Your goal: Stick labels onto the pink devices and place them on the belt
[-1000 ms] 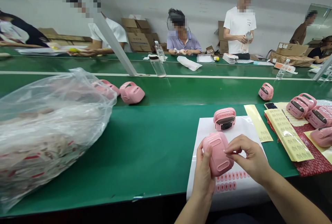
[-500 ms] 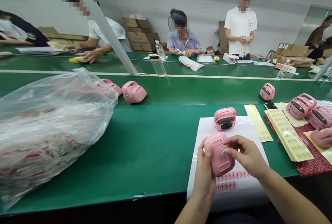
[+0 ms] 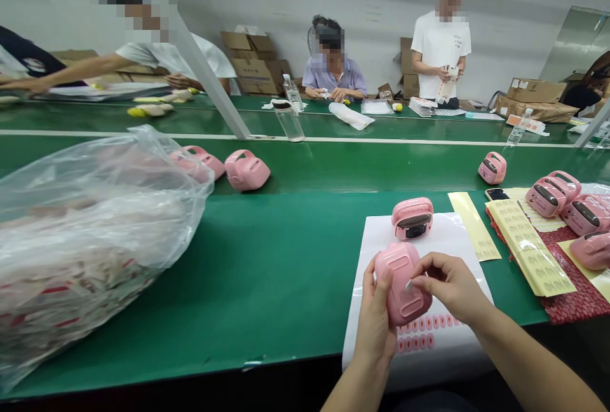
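My left hand point(image 3: 372, 323) grips a pink plastic device point(image 3: 399, 281), holding it underside up above a white sticker sheet point(image 3: 431, 336). My right hand point(image 3: 448, 288) pinches a small pale sticker point(image 3: 408, 284) against the device's raised oval panel. The sheet carries rows of small red stickers near its front edge. A second pink device point(image 3: 412, 218) stands on the sheet's far end, just beyond my hands.
A large clear plastic bag point(image 3: 81, 234) of packets fills the left of the green table point(image 3: 267, 272). Yellow sticker sheets point(image 3: 528, 243) and several pink devices point(image 3: 567, 205) lie at the right. More pink devices point(image 3: 246, 170) ride the belt. Other people work across it, near a clear bottle point(image 3: 289, 121).
My right hand has drawn in to the device and now presses a small sticker on its panel. Across the belt, a person at the far left has leaned and reached out.
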### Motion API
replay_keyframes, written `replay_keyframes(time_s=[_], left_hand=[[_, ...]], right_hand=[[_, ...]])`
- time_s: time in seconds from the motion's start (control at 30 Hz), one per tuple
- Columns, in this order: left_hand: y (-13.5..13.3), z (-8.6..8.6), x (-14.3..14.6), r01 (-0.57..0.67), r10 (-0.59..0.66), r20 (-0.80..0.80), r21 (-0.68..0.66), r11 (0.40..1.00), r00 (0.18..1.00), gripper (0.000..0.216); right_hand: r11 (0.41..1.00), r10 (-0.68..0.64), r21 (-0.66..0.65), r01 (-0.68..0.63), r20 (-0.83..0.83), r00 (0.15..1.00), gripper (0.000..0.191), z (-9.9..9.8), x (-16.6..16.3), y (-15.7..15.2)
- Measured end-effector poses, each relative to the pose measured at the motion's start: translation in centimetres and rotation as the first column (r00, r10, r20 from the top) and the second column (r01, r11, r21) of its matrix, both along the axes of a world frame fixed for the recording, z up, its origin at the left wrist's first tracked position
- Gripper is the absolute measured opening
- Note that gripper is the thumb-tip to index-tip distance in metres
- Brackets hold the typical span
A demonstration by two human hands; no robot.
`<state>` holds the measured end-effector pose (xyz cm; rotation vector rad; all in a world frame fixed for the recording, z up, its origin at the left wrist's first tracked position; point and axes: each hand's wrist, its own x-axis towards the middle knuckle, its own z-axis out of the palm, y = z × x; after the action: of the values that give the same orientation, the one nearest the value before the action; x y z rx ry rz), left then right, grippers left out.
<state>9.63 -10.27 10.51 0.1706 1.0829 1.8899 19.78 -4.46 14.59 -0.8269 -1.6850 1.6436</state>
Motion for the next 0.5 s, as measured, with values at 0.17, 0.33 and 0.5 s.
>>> replay_keyframes(time_s=[0.17,0.33,0.5], left_hand=[[0.1,0.0,0.0,0.003,-0.003,0.001,-0.003,1.0,1.0,0.063],[0.1,0.1,0.0,0.027,-0.027,0.001,0.0,1.0,1.0,0.065],[0.3,0.6,0.5,0.064,-0.064,-0.008,-0.007,0.998,0.998,0.071]], right_hand=[[1.0,0.004,0.024,-0.004,-0.005,1.0,0.004,0.3,0.0,-0.1],[1.0,-0.008,0.018,0.009,-0.028,1.0,0.003,0.0,0.1,0.0],[0.997,-0.063,0.04,0.065,-0.031,0.998,0.005,-0.2,1.0,-0.1]])
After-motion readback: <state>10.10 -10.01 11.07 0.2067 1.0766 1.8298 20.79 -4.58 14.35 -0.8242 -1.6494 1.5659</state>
